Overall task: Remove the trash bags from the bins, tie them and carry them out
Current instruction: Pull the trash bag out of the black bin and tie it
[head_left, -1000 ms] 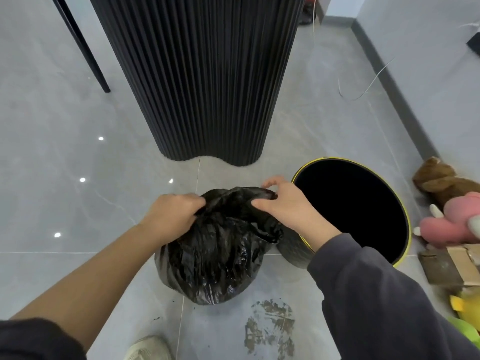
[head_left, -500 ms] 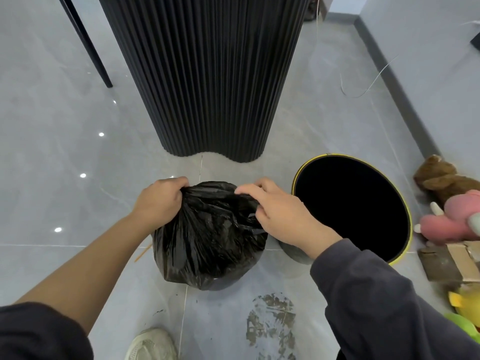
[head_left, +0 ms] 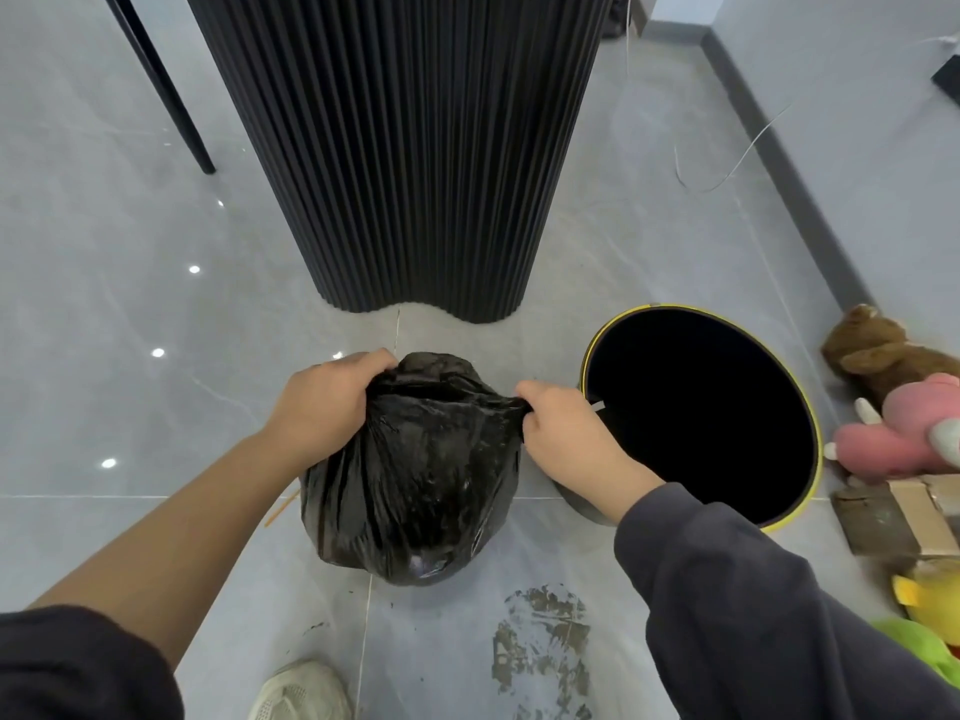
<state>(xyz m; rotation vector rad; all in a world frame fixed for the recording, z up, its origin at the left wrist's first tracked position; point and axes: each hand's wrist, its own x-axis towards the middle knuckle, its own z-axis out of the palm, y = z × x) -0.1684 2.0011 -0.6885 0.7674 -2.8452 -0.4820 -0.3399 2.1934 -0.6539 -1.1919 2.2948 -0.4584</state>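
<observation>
The black trash bag [head_left: 415, 475] sits out of the bin on the grey tiled floor [head_left: 104, 304], directly between the two hands, bulging and crinkled, with its mouth gathered at the top. The left hand [head_left: 322, 402] grips the left side of that gathered top, fingers curled into the plastic. The right hand [head_left: 566, 433] pinches a stretched flap of the top edge on the other side, fingers closed round it. A thin orange stick [head_left: 283, 506] lies on the floor under the left forearm, just beside the bag. Just beyond the right hand stands the round bin [head_left: 701, 407] with a yellow rim, its dark inside open to view; the right wrist crosses in front of its near wall. Ahead of both hands rises a wide black ribbed column [head_left: 410, 148], and further off to the left of it a slim black furniture leg [head_left: 161, 90]. Below the hands, toward the person, a pale shoe [head_left: 298, 691] shows beneath the left arm and a patchy brown stain [head_left: 540, 646] marks the tiles beneath the right. Well to the right of the right hand, past the bin, lie a brown plush toy [head_left: 878, 350], a pink plush toy [head_left: 904, 433], a piece of cardboard [head_left: 893, 517] and a yellow toy [head_left: 935, 595] along the wall.
</observation>
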